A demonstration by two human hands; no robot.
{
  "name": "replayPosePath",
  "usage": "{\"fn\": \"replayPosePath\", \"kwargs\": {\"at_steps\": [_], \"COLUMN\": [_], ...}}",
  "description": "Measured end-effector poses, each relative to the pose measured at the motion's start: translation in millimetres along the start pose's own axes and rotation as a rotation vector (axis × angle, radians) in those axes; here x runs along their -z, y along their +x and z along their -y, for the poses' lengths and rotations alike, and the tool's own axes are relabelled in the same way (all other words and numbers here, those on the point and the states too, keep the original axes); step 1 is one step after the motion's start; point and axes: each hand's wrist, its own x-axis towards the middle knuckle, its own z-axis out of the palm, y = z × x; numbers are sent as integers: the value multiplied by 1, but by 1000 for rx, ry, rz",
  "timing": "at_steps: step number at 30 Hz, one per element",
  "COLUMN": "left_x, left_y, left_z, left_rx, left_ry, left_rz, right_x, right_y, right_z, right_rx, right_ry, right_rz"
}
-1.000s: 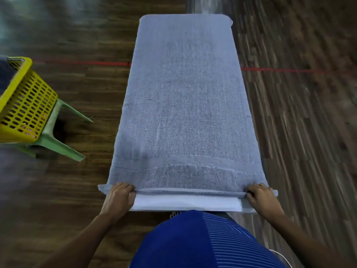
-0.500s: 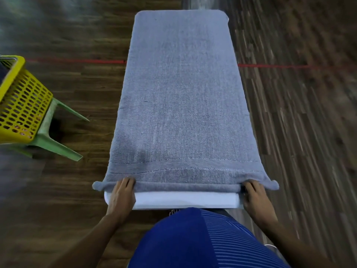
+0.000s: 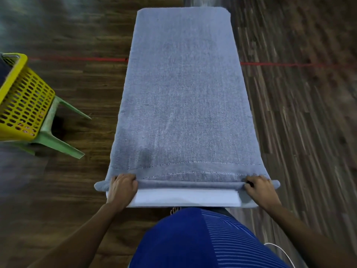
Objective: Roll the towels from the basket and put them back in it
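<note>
Our left hand (image 3: pixel 122 187) and right hand (image 3: pixel 259 188) clamp the towel (image 3: pixel 183 93) at its rolled ends; soft, floppy, we judge, so best held there.

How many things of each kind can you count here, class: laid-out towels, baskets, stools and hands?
Towel: 1
Basket: 1
Stool: 1
Hands: 2, left hand and right hand
Total: 5

Both hands (image 3: pixel 123 187) (image 3: pixel 259 188) grip towel's (image 3: pixel 183 97) rolled edge.
</note>
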Motion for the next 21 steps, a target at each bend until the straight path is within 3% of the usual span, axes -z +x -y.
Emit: {"fn": "replayPosePath", "kwargs": {"at_steps": [5, 9, 13, 21], "left_x": [-9, -22, -23, -8], "left_y": [5, -9, -23, -3], "left_z": [-5, -4, 8, 9], "left_rx": [84, 4, -158, -127], "left_ry": [-36, -192, -26, -27], "left_rz": [-125, -164, -86, -70], "right_x": [-4, -17, -21, 2], "right_y": [0, -17, -25, 3], "right_z": [7, 10, 6, 2], "right_rx": [-35, 87, 176, 116], "right_ry": [119, 134, 56, 35], "right_rz": [-121, -104, -131, 34]}}
